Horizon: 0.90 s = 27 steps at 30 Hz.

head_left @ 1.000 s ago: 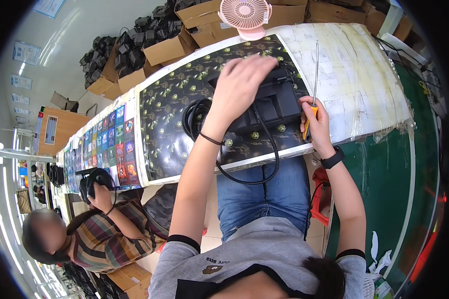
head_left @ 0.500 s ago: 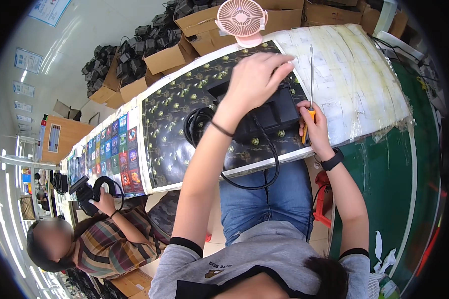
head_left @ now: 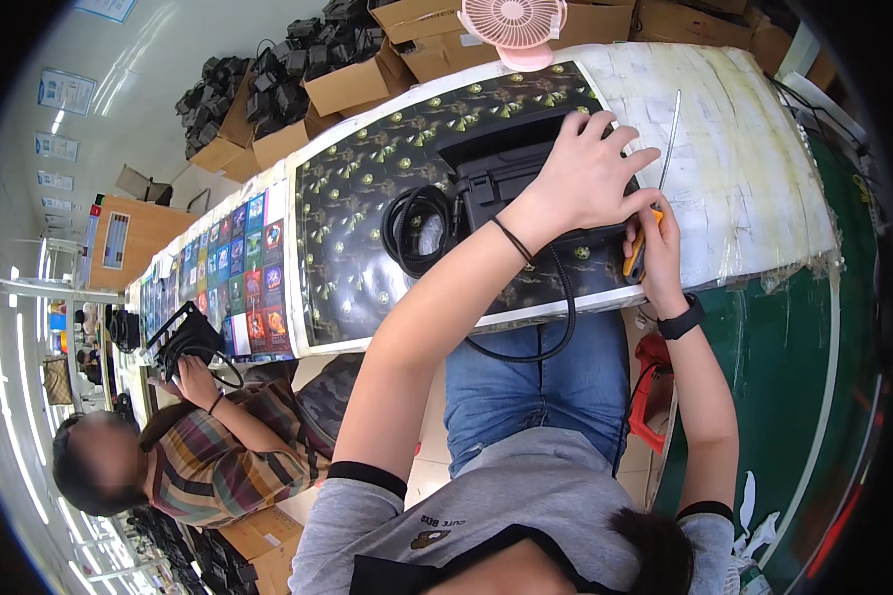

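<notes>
My right hand [head_left: 663, 250] is clamped on 1 orange-handled screwdriver [head_left: 634, 262], shaft pointing away from me. Left hand [head_left: 587, 177] has fingers spread over the right end of the black unit [head_left: 498, 180], thumb right by my right hand; can't tell if touching. Unit's on the dark patterned sheet [head_left: 347, 203], black cable coil [head_left: 397, 236] to its left. Beyond: pink fan [head_left: 514, 20], then open cartons [head_left: 352, 89], at least 2 heaped with black units.

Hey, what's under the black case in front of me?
The dark patterned mat shows around the black case, which rests on it; anything directly beneath is covered. Your left hand also hides part of the case's right side.
</notes>
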Available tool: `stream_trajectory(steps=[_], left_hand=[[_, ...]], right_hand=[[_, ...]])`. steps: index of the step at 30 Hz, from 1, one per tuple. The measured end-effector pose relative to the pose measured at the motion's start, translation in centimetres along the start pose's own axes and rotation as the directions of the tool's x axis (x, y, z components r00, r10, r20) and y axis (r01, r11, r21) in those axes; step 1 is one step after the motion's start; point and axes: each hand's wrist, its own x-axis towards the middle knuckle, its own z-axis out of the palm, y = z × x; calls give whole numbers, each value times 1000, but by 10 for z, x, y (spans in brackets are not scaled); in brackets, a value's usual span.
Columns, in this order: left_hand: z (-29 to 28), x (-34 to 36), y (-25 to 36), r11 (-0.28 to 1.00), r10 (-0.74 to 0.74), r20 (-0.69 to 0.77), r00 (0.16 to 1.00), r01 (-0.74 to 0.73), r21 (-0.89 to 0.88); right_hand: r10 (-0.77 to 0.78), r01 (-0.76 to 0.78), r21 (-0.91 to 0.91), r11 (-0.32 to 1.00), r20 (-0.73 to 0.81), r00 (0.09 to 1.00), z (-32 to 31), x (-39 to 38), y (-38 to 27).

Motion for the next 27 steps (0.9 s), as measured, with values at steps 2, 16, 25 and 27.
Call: stream_trajectory(steps=[2,16,25,27], left_hand=[[-2,-2,4,1000,-14,-18,1000,15,9],[-7,-15,-46,905,-179,-22,984,173,389],[-93,-86,-103,704,-690,26,723,663,255],[-87,-109,-108,750,-616,-70,785,611,254]], right_hand=[[-9,9,14,1000,-8,1000,-2,1,4],[-104,110,-96,989,69,992,5,-4,1],[-71,106,-304,947,124,990,6,-10,-8],[-256,318,-415,852,199,946,9,-13,-5]])
